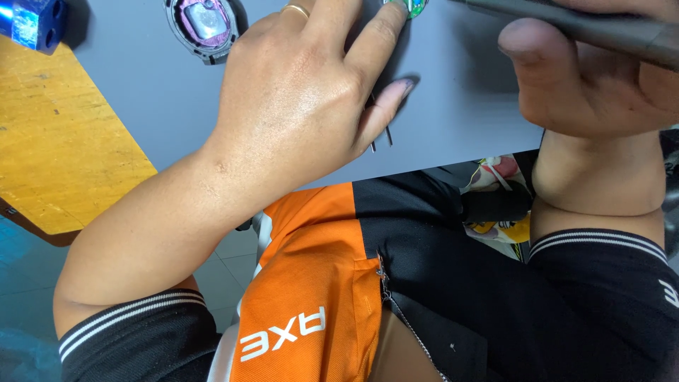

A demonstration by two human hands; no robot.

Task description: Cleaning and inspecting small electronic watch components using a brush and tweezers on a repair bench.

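While the left hand (297, 99) lies flat on the grey mat (460, 106), its fingertips press down on a small green board (414, 7) at the far edge of view, with nothing clamped between the fingers. A ring (296, 10) shows on one finger. Just under its thumb lie thin tweezers (380, 138), untouched. The right hand (594, 78) has its grip closed round a dark tool (601, 28), held level and pointing toward the board; the tip is out of sight. A round watch case (204, 25) rests beyond the left hand's knuckles, and a blue gadget (32, 21) sits well off on the yellow tabletop (64, 141). I judge this a steadying step: the board is pinned, and the next move calls for a careful, light touch of the tool.
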